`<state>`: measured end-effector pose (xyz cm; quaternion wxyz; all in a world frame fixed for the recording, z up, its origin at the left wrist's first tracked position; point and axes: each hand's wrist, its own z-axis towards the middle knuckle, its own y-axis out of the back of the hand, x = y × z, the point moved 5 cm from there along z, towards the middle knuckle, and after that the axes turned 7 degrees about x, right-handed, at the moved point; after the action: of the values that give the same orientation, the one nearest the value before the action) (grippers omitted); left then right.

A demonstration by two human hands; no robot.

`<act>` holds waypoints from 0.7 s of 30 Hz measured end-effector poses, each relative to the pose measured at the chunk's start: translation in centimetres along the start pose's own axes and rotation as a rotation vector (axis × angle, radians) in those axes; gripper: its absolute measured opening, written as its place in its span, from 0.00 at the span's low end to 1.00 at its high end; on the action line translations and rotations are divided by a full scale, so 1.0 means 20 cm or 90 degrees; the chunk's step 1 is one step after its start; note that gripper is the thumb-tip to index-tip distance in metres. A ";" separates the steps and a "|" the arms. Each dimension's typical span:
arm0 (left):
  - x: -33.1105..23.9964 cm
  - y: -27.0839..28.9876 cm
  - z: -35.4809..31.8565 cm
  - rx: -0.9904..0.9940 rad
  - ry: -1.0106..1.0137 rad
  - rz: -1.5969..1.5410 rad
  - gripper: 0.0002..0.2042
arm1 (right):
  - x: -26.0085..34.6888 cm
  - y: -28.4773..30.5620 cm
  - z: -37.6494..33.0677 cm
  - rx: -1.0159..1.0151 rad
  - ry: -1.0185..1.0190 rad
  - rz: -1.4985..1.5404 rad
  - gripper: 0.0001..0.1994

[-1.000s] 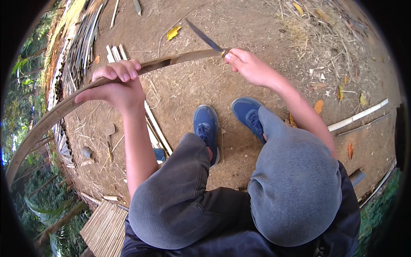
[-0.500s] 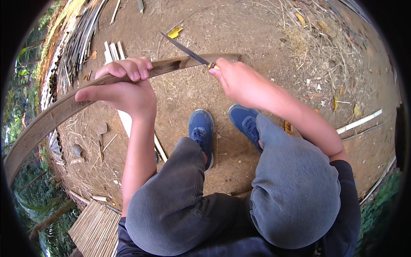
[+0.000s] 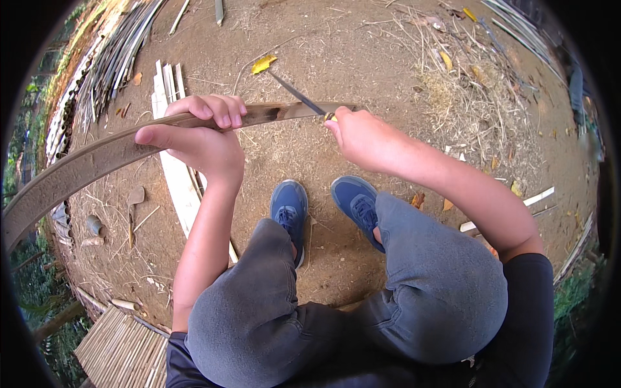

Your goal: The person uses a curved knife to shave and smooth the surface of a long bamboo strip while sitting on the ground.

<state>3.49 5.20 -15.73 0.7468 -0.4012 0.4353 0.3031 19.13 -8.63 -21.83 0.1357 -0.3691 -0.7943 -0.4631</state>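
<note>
Your knife lies across the strip, and shaving looks to be on

Start at the left edge of the frame: here's that brown strip, running in a long bow up and across to just above the centre. Below it, at left, a small trowel lies on the ground. Moving right, your left hand has the strip firmly in its grasp, fingers hooked over the far edge, thumb lying along the near side. Pale slats rest behind and below that hand.

Now upper centre, the busy spot! A dark mark shows on the strip, and just right of it your blade crosses near the right-hand end; whether the edge is biting, I can't tell. Your right hand is closed around the handle, blade pointing up and left. To my eye, this is a shaving or trimming step. The next move seems to call for a steady left hold, a shallow blade angle and a stroke clear of those left fingers.

Farther right, dry litter spreads across the upper right. Brands, labels, writing? Nothing I can read on the strip, the knife or your blue shoes.
</note>
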 end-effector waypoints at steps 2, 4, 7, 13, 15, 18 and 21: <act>-0.02 -0.02 0.01 -0.011 -0.006 0.015 0.42 | 0.05 0.02 0.01 -0.013 0.018 -0.002 0.21; -0.01 -0.05 0.01 -0.019 -0.006 0.020 0.42 | -0.07 -0.04 0.07 -0.027 -0.031 -0.017 0.21; -0.01 -0.03 0.01 -0.037 -0.001 0.029 0.41 | -0.10 -0.07 0.10 -0.020 -0.054 -0.027 0.22; -0.01 0.00 0.05 -0.051 -0.039 0.053 0.40 | -0.07 -0.07 0.14 -0.007 -0.068 -0.012 0.21; 0.00 0.05 0.07 -0.042 -0.038 0.039 0.40 | -0.04 -0.07 0.14 -0.013 -0.052 -0.015 0.21; 0.00 0.09 0.07 -0.040 -0.036 0.060 0.41 | 0.04 -0.07 0.11 -0.036 -0.029 0.011 0.22; 0.01 0.11 0.08 -0.038 -0.040 0.051 0.41 | -0.02 -0.07 0.18 -0.019 -0.024 -0.074 0.22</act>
<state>2.59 7.72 -16.11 0.7350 -0.3962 0.4178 0.3580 18.81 -6.32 -24.87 0.0881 -0.3327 -0.8098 -0.4752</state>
